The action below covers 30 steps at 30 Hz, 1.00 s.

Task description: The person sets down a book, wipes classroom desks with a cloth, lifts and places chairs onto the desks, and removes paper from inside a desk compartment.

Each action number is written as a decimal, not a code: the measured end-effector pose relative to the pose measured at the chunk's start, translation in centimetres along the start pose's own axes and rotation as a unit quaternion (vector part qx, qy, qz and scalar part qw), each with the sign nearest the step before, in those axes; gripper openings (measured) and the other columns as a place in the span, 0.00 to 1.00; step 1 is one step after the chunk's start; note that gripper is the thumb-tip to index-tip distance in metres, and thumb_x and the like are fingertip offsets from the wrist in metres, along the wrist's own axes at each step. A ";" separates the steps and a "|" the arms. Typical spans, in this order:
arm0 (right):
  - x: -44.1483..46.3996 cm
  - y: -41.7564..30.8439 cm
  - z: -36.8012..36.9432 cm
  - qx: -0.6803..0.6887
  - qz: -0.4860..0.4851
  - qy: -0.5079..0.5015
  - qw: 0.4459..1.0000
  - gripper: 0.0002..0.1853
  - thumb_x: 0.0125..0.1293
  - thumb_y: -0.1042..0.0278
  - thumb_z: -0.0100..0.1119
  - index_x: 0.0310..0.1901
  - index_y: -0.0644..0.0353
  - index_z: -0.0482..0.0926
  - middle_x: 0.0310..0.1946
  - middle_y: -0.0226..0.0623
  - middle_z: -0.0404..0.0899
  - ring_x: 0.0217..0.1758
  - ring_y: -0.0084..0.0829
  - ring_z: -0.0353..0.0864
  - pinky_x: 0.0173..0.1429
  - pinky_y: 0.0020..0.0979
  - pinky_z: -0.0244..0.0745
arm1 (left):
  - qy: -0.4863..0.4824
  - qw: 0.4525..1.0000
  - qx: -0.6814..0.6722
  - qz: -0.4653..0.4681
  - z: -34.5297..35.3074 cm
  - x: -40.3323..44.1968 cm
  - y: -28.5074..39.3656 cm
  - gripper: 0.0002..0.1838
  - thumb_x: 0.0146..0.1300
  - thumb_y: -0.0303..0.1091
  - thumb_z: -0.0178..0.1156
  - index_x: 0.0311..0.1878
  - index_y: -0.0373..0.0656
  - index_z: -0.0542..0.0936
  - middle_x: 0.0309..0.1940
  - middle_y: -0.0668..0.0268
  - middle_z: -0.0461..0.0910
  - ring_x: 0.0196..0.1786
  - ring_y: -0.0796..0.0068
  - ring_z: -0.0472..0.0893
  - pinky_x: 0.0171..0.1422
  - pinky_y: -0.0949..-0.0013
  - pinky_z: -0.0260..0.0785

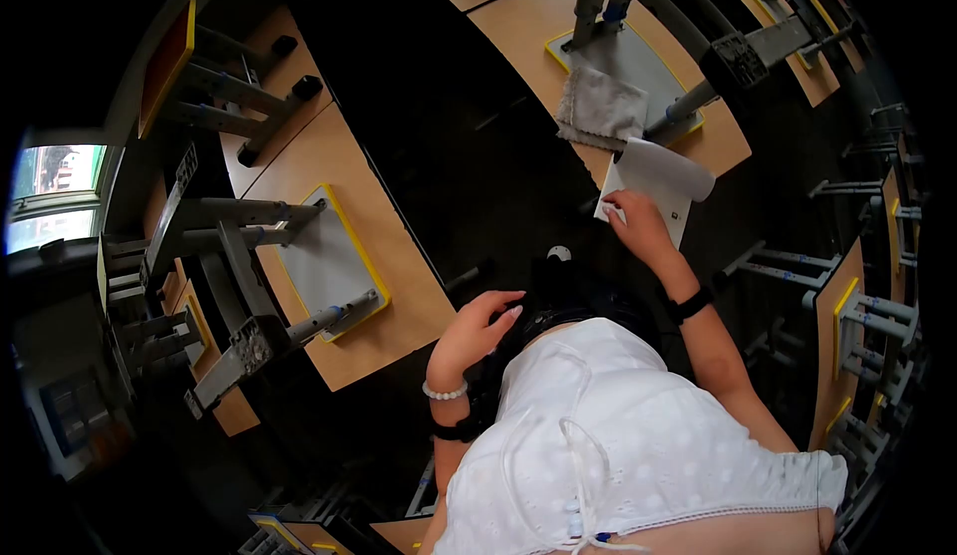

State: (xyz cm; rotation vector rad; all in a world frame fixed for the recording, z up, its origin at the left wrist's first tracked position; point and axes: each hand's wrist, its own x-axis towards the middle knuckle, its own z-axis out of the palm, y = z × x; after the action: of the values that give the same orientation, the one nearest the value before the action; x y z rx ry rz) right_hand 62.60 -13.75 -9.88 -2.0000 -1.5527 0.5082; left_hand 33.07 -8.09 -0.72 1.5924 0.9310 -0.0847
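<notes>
At 2 o'clock, page curling: white notepad (658, 171) by the tabletop (731, 138) edge. Your right hand (641, 222) touches it; whether gripping, can't tell. Gray cloth (603, 105) toward 1 o'clock. Your left hand (471, 334), 6 o'clock, loosely open.

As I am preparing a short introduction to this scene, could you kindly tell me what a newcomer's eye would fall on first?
Probably the bright white top filling the bottom middle, against the dark floor. Next might come the upturned chairs on wooden desks at left and upper right. Then the right hand at a white pad with a curled page, just below a grey cloth.
</notes>
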 end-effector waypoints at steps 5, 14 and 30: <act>0.4 1.1 -0.4 -0.022 -0.065 -0.023 0.997 0.08 0.54 0.70 0.54 0.36 0.60 0.76 0.32 0.43 0.77 0.38 0.45 0.74 0.47 0.39 0.67 | -0.020 0.946 -0.284 0.155 -3.6 2.6 3.3 0.22 0.70 0.42 0.40 0.52 0.32 0.72 0.49 0.57 0.76 0.48 0.69 0.76 0.56 0.68 0.65; 4.0 3.8 2.1 -0.035 -0.035 -0.061 0.997 0.12 0.54 0.67 0.57 0.40 0.59 0.75 0.36 0.42 0.75 0.41 0.45 0.74 0.47 0.41 0.68 | 0.018 0.981 0.019 0.192 -15.1 10.2 11.6 0.17 0.68 0.38 0.46 0.53 0.36 0.72 0.46 0.64 0.76 0.48 0.76 0.73 0.54 0.73 0.65; 19.6 6.3 12.5 -0.188 0.374 0.046 0.907 0.23 0.52 0.70 0.58 0.50 0.67 0.67 0.52 0.52 0.66 0.51 0.49 0.69 0.54 0.40 0.68 | -0.032 0.989 0.083 0.114 -37.9 32.6 13.3 0.19 0.65 0.39 0.51 0.55 0.38 0.71 0.38 0.65 0.77 0.42 0.77 0.76 0.49 0.75 0.68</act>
State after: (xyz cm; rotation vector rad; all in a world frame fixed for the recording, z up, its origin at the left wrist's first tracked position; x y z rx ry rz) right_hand 64.96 6.39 -22.82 -2.8707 -0.8095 0.3991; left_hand 46.51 41.79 2.67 1.8298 0.7004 -0.0535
